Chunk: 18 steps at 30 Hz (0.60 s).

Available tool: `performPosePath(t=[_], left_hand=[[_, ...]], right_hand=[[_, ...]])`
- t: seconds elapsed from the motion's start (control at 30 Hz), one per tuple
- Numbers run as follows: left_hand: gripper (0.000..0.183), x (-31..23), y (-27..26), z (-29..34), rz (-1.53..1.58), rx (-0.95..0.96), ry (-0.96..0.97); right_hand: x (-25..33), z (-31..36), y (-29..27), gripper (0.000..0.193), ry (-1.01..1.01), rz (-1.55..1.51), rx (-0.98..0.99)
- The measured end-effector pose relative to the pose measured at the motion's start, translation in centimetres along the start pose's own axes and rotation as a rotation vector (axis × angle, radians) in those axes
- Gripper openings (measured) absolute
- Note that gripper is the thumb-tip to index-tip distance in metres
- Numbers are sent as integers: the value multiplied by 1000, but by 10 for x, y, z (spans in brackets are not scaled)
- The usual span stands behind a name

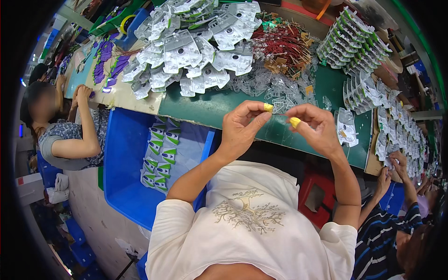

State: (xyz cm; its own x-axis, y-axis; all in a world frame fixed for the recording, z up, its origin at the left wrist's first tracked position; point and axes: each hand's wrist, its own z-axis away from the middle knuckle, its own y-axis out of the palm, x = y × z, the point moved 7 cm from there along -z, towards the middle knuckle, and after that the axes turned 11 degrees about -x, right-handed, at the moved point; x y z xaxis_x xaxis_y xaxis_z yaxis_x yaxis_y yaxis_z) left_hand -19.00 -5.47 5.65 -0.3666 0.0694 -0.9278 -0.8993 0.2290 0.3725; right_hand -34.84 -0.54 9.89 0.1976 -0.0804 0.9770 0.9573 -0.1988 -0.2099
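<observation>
My left hand [241, 128] and my right hand [318, 129] are raised above the near edge of the green worktable [193, 106], facing each other with a small gap between. Thumb and forefinger of each are pinched together. Yellow tape wraps my left forefinger tip and my right thumb. Something thin and pale seems to span the gap, too small and blurred to name. Just beyond lie loose clear plastic pieces [261, 86] and a heap of red wires [284, 49] with small tan and green boards. A grey-and-clear housing [346, 127] lies right of my right hand.
A large pile of grey-and-clear housings [184, 49] covers the table's far left; stacked ones [352, 42] stand far right. Below the edge, a blue bin [123, 163] holds rows of green-and-white parts [161, 154]. A red stool [317, 198] is beneath. Co-workers sit on both sides.
</observation>
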Motion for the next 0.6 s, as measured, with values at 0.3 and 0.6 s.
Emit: performPosePath(t=[0.3,0.6], left_hand=[[17,-16,-8,3,-338,-86,344],[27,7,-21,2,-219,77,72]], right_hand=[[-7,-10,28,12,-28,10,-60],[17,-3,38,13,-339,290,-80]])
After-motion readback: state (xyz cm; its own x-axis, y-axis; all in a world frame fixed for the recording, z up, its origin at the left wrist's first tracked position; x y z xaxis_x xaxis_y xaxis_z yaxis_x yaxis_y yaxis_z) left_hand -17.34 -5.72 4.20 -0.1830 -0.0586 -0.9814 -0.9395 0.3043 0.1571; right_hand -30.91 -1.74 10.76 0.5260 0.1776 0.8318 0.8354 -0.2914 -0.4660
